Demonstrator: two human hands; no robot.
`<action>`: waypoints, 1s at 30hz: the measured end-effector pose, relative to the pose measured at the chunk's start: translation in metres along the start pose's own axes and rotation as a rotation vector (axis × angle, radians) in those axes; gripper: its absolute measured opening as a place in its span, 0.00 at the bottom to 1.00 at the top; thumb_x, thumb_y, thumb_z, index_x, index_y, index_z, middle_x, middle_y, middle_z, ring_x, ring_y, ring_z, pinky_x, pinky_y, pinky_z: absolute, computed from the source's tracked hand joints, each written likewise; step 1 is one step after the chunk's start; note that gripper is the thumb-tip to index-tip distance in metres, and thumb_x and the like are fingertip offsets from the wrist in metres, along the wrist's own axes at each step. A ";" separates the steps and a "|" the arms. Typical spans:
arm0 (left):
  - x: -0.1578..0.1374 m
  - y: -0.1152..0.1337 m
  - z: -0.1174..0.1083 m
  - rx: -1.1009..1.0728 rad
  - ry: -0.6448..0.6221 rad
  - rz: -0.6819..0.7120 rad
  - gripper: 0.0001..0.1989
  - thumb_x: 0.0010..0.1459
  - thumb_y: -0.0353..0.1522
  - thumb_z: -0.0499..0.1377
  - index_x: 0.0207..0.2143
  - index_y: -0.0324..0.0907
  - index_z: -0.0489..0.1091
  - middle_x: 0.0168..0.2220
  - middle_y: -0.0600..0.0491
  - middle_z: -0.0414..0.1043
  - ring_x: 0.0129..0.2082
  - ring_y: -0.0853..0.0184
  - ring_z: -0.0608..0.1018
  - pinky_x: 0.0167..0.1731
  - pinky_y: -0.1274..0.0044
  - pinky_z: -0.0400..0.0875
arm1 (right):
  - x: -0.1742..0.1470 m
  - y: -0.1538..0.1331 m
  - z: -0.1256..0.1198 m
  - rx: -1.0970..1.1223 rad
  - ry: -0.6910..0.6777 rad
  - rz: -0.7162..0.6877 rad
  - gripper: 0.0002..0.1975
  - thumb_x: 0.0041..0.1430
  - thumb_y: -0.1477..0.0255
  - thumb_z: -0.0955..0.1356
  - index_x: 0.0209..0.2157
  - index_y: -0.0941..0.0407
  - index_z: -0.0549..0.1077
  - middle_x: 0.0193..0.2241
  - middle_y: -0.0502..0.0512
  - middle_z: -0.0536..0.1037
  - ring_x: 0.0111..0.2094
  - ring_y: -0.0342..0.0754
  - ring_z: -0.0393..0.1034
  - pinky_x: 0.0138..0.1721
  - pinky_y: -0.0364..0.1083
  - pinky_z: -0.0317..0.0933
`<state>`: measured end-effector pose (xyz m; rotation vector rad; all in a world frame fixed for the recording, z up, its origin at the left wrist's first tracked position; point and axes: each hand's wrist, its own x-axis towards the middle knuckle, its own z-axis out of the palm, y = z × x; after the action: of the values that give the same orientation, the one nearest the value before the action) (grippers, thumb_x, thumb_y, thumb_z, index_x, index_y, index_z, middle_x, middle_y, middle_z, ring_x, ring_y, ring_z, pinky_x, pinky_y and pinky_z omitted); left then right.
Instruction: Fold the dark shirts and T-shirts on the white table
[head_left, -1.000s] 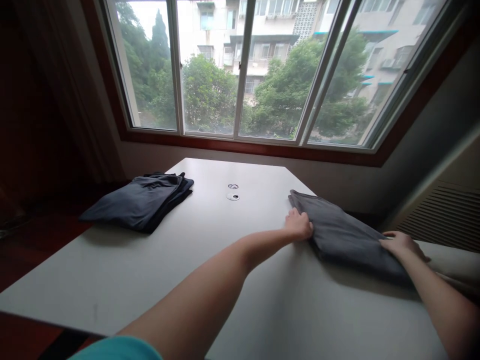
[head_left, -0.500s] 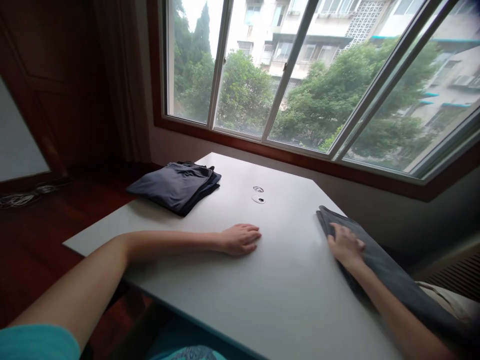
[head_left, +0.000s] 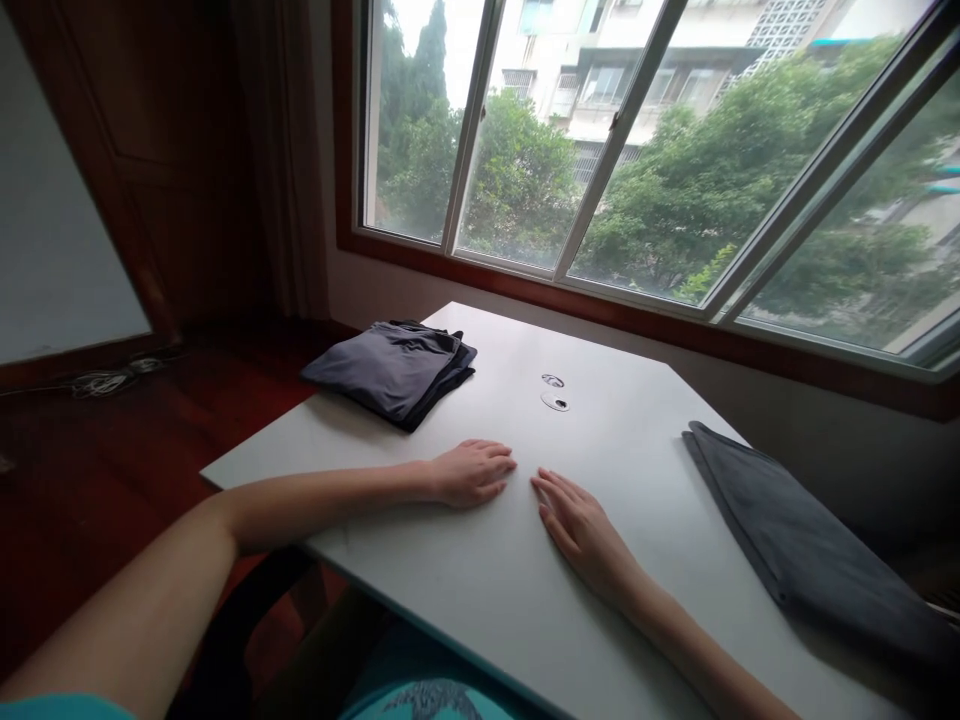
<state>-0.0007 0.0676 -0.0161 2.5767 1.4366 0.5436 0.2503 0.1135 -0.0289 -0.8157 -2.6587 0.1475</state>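
Observation:
My left hand (head_left: 471, 473) lies palm down on the white table (head_left: 465, 590), fingers stretched out and holding nothing. Just right of it, my right hand (head_left: 581, 525) rests flat on the same top, also open, with a small gap between the two sets of fingertips. Beyond my left hand is a stack of folded dark clothes (head_left: 390, 370), grey on top and darker below, at the table's far left edge. Off to the right, apart from my right hand, a folded dark grey garment (head_left: 810, 530) stretches along the table's right side.
A round cable-hole cover (head_left: 556, 401) sits in the tabletop near the far side, by a round opening (head_left: 553, 381). Behind the table is a wide sliding window (head_left: 525, 180). Coiled cables (head_left: 112, 380) lie on the red-brown floor at left.
My right hand has left the dark grey garment and moved left onto the tabletop beside my left hand. The left hand stays in place while the view has turned slightly left.

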 end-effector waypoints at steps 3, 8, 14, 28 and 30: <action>0.001 0.004 -0.003 -0.024 -0.029 0.031 0.21 0.66 0.36 0.52 0.60 0.42 0.62 0.63 0.46 0.60 0.64 0.61 0.62 0.63 0.69 0.54 | -0.001 -0.009 -0.003 0.014 -0.040 -0.053 0.22 0.67 0.66 0.58 0.61 0.52 0.64 0.61 0.58 0.65 0.62 0.56 0.58 0.61 0.59 0.55; 0.003 0.012 -0.002 -0.080 -0.054 0.168 0.24 0.67 0.36 0.51 0.64 0.42 0.56 0.64 0.46 0.59 0.63 0.64 0.63 0.63 0.71 0.53 | 0.003 -0.015 -0.007 0.054 -0.076 -0.144 0.24 0.68 0.68 0.58 0.63 0.52 0.60 0.61 0.59 0.65 0.61 0.55 0.59 0.61 0.60 0.55; 0.004 0.013 -0.002 -0.095 -0.016 0.199 0.22 0.67 0.34 0.51 0.62 0.44 0.59 0.63 0.47 0.60 0.62 0.64 0.65 0.62 0.71 0.56 | 0.001 -0.012 -0.007 0.074 -0.094 -0.112 0.23 0.68 0.66 0.58 0.63 0.52 0.62 0.62 0.59 0.65 0.63 0.56 0.58 0.62 0.61 0.52; 0.006 0.012 -0.002 0.030 0.026 0.093 0.19 0.67 0.34 0.50 0.58 0.40 0.66 0.61 0.45 0.64 0.62 0.62 0.65 0.62 0.69 0.57 | 0.001 -0.011 -0.006 0.067 -0.179 -0.077 0.26 0.70 0.62 0.56 0.68 0.48 0.52 0.66 0.53 0.55 0.66 0.53 0.49 0.65 0.60 0.47; 0.005 0.012 -0.001 0.041 0.033 0.088 0.20 0.66 0.35 0.51 0.59 0.40 0.65 0.61 0.44 0.63 0.62 0.61 0.65 0.62 0.68 0.58 | 0.001 -0.010 -0.006 0.068 -0.180 -0.074 0.26 0.70 0.62 0.56 0.67 0.49 0.53 0.66 0.54 0.55 0.66 0.53 0.50 0.66 0.60 0.46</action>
<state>0.0105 0.0657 -0.0100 2.6854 1.3638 0.5775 0.2464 0.1052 -0.0211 -0.7123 -2.8293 0.3048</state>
